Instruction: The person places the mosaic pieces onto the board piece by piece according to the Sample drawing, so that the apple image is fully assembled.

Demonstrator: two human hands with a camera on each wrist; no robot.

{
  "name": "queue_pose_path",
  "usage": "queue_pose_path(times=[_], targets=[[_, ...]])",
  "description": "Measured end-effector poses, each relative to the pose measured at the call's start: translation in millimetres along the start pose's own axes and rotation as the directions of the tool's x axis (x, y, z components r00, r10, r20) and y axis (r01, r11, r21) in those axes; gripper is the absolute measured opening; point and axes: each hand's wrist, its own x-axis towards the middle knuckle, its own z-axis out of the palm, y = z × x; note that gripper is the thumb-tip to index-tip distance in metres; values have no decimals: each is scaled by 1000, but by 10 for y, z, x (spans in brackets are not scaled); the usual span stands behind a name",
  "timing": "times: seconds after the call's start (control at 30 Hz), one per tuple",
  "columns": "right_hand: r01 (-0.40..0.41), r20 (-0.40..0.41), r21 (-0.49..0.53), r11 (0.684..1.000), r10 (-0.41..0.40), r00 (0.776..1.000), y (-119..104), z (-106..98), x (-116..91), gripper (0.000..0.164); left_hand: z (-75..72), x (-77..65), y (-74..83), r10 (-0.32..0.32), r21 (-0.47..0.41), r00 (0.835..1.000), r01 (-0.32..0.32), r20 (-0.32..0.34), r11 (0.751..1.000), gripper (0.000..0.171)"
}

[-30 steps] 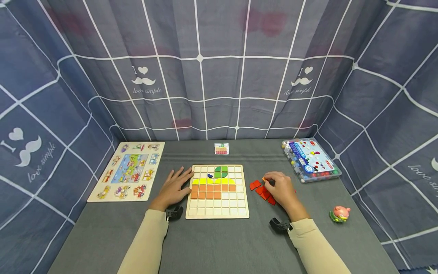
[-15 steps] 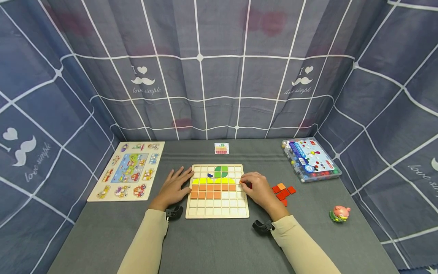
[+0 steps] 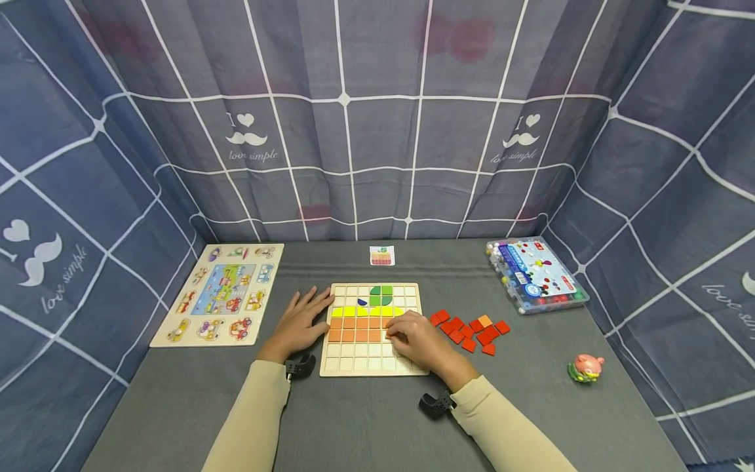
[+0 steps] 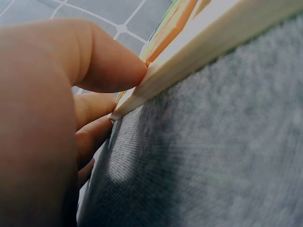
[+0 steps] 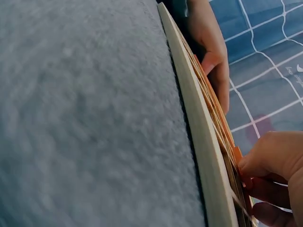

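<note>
A wooden grid board [image 3: 350, 365] lies before me, with rows of orange square tiles [image 3: 349, 335], yellow pieces [image 3: 374, 312], green pieces [image 3: 381, 296] and a small dark-blue piece [image 3: 362, 302] in its cells. My left hand [image 3: 297, 328] rests at the board's left edge, fingers spread; in the left wrist view its thumb [image 4: 120, 71] touches the wooden rim. Over the lower right of the board, my right hand [image 3: 417, 339] pinches an orange tile, mostly hidden by the fingers, beside the second orange row. In the right wrist view that orange tile [image 5: 237, 154] shows at the thumb tip.
Loose red tiles [image 3: 457, 328] and one orange tile [image 3: 485, 320] lie right of the board. A small pattern card [image 3: 382, 255] is behind it. A picture puzzle board [image 3: 259, 324] lies left; a clear plastic case [image 3: 537, 275] and a pig figurine [image 3: 586, 368] stand right.
My right hand has picked an orange tile from the loose pile and moved left with it over the board. The red tiles lie more spread out. The left hand has stayed put.
</note>
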Motion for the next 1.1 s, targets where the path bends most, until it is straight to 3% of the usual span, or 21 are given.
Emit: queue_pose_path(times=[0.23,0.53,0.83,0.97,1.1], targets=[[36,34,-50,998,-34,999,-28,40,10,13,25,5,-22,-2,7,1000,2,-3,1000,70],[65,7,-66,996,-65,998,-63,41,5,12,10,6,-4,4,0,1000,-4,-6,1000,70],[92,-106,-19,996,-93,990,6,-5,-96,12,3,5,6,3,6,1000,-3,-5,1000,70],[42,-143,-31,999,-46,989,76,-135,-196,14,2,3,16,7,7,1000,-7,-5,1000,70],[-62,-175,-63,996,50,983,209,-308,-337,16,-1,1,15,2,5,1000,-2,-2,1000,70]])
